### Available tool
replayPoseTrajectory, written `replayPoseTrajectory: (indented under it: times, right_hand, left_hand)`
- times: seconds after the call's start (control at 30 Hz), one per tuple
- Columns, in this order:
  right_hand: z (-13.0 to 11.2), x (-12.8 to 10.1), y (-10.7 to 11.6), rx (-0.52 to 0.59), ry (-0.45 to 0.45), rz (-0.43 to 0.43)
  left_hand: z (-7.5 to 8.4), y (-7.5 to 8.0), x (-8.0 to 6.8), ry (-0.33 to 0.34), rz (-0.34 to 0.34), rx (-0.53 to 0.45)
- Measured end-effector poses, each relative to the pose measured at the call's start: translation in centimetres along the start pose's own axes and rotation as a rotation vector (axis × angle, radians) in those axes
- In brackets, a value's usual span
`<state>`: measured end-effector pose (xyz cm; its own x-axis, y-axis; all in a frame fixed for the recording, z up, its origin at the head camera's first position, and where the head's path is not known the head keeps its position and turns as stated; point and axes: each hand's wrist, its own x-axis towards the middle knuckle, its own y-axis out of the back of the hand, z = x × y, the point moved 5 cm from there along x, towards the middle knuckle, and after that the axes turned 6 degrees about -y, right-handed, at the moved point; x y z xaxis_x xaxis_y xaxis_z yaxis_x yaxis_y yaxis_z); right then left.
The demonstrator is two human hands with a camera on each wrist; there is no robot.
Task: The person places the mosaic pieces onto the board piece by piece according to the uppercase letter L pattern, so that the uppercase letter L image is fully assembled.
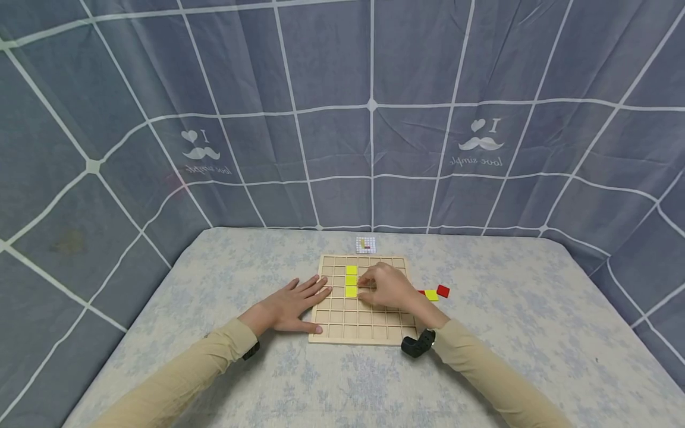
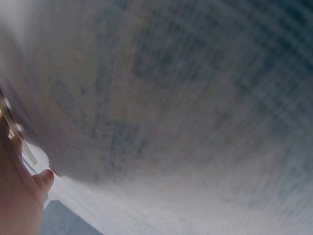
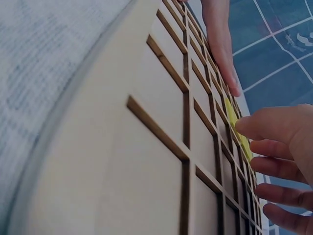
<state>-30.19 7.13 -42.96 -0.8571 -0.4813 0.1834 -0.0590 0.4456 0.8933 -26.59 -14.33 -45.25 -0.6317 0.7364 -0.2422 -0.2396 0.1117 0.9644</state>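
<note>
A wooden grid board (image 1: 364, 341) lies on the table, and a column of three yellow square tiles (image 1: 351, 291) sits in its cells. My right hand (image 1: 389, 286) is over the board just right of that column, its thumb and loosely bent fingers apart beside the tiles. In the right wrist view the thumb tip of the right hand (image 3: 293, 132) overlaps the yellow tiles (image 3: 231, 113), and no tile shows between the fingers. Fingers spread, my left hand (image 1: 291, 306) rests across the board's left edge; the left wrist view catches only part of the left hand (image 2: 19, 191).
Right of the board lie a red tile (image 1: 443, 291), a yellow tile (image 1: 431, 295) and another red piece partly hidden by my right forearm. A small pattern card (image 1: 366, 245) lies behind the board on the floral tablecloth (image 1: 257, 255). A grey checked curtain (image 1: 332, 142) hangs around the table.
</note>
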Motion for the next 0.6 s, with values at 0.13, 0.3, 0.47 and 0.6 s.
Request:
replayPoseTrajectory:
  times: [0.13, 0.3, 0.47, 0.6]
  right_hand:
    - [0.6, -0.3, 0.9, 0.005, -0.022, 0.008]
    - [1.6, -0.7, 2.4, 0.022, -0.012, 0.029]
    - [2.8, -1.5, 3.9, 0.044, -0.03, 0.044]
    - [3.9, -2.0, 4.8, 0.057, -0.055, 0.033]
  left_hand:
    - [0.1, 0.1, -0.1, 0.0, 0.0, -0.01]
    - [0.0, 0.0, 0.0, -0.005, 0.004, -0.007]
    - [0.0, -0.1, 0.0, -0.016, 0.018, -0.002]
    - [0.0, -0.1, 0.0, -0.014, 0.017, -0.003]
